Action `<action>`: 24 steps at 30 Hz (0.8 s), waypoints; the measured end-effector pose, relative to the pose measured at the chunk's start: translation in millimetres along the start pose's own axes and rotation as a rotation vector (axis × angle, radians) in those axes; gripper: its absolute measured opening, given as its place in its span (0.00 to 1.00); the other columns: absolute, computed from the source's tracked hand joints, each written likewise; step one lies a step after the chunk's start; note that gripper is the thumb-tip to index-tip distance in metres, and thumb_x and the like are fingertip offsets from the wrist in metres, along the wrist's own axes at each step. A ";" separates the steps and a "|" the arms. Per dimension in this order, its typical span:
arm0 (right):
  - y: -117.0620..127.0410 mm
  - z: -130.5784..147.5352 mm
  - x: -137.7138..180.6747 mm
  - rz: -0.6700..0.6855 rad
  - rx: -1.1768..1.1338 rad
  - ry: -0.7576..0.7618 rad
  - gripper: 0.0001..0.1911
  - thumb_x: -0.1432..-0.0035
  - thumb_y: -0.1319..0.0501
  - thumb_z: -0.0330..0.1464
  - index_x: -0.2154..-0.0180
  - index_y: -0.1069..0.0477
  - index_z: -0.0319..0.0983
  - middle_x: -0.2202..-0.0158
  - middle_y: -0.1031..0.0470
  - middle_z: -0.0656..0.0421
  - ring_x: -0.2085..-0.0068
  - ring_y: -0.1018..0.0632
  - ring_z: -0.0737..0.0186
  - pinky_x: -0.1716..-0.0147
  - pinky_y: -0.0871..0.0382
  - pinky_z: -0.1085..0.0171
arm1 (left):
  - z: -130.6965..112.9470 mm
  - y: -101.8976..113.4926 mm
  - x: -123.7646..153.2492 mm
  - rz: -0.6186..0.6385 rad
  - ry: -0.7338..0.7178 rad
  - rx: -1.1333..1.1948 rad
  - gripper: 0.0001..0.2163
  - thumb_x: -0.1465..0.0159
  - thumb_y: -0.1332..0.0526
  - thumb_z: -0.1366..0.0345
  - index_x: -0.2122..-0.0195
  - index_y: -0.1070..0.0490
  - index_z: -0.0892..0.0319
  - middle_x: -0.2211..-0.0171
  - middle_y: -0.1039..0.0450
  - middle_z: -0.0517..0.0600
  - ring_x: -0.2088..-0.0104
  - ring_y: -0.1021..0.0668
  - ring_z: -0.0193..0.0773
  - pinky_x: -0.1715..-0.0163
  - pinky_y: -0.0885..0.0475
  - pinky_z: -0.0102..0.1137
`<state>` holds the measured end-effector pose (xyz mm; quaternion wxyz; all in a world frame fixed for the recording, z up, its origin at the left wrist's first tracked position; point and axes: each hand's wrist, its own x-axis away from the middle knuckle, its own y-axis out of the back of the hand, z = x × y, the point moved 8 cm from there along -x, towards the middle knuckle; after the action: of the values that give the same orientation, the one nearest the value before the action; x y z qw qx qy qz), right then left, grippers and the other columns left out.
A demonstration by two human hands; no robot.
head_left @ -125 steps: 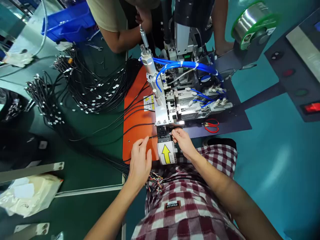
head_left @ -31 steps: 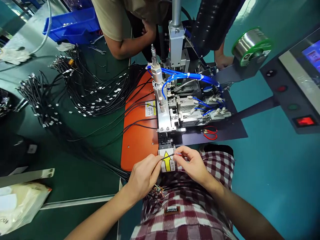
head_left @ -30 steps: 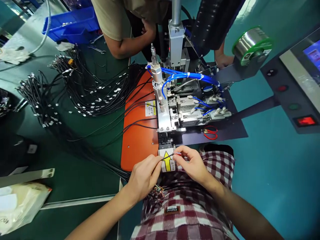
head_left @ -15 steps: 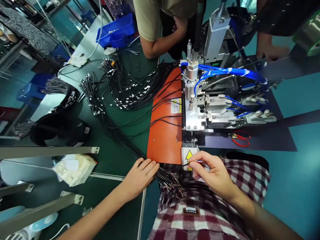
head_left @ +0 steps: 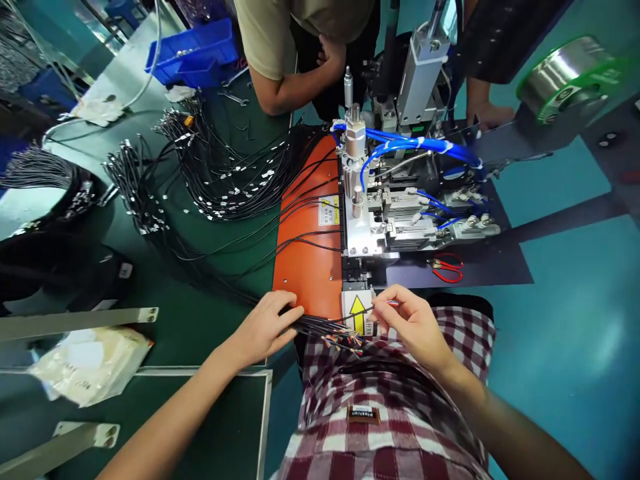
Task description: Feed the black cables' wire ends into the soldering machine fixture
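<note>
My right hand [head_left: 410,327] pinches the stripped end of a thin black cable [head_left: 373,308], its coloured wires showing at my fingertips, just in front of the white block with a yellow arrow [head_left: 357,312]. My left hand [head_left: 263,327] rests with curled fingers on a bundle of black cables [head_left: 320,328] that runs over the near edge of the orange plate [head_left: 305,267]. The bundle's coloured wire ends fan out above my lap. Behind the arrow block stands the metal machine head [head_left: 380,213] with blue air hoses.
Heaps of black cables [head_left: 215,180] cover the green bench to the left. Red snips [head_left: 447,267] lie right of the machine. A solder spool [head_left: 565,73] sits far right. A person in a tan shirt [head_left: 295,40] leans in behind. A blue bin [head_left: 193,53] and plastic bag [head_left: 87,363] lie left.
My left hand let go of the single cable and moved left onto the bundle at the plate's edge. My right hand kept its pinch on the cable end. The camera swung about.
</note>
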<state>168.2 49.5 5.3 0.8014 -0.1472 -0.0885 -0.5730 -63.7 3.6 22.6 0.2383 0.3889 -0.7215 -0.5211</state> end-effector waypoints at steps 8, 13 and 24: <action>-1.5 -18.3 2.5 0.124 -0.146 -0.115 0.12 0.45 0.35 0.40 0.66 0.29 0.38 0.72 0.24 0.59 0.78 0.28 0.70 0.78 0.32 0.68 | 14.0 7.8 7.9 -0.085 0.222 0.349 0.08 0.32 0.46 0.66 0.56 0.28 0.57 0.62 0.24 0.52 0.62 0.23 0.37 0.59 0.28 0.31; -3.8 -11.3 0.0 0.072 0.035 0.014 0.07 0.43 0.36 0.36 0.66 0.27 0.39 0.72 0.25 0.60 0.75 0.27 0.67 0.76 0.31 0.67 | 34.5 18.4 12.1 -0.176 0.393 0.215 0.08 0.32 0.48 0.63 0.58 0.32 0.58 0.66 0.26 0.50 0.70 0.24 0.33 0.68 0.28 0.28; -8.1 25.4 -1.9 -0.081 0.569 0.434 0.06 0.38 0.42 0.30 0.60 0.28 0.41 0.65 0.22 0.55 0.64 0.22 0.57 0.62 0.30 0.59 | -78.2 7.7 -93.9 -0.096 0.233 -0.003 0.14 0.31 0.51 0.64 0.47 0.36 0.62 0.63 0.25 0.56 0.65 0.24 0.43 0.67 0.31 0.36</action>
<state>160.5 57.4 29.7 0.7869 0.2108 -0.0780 -0.5747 47.3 36.5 62.4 0.2959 0.4802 -0.6688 -0.4843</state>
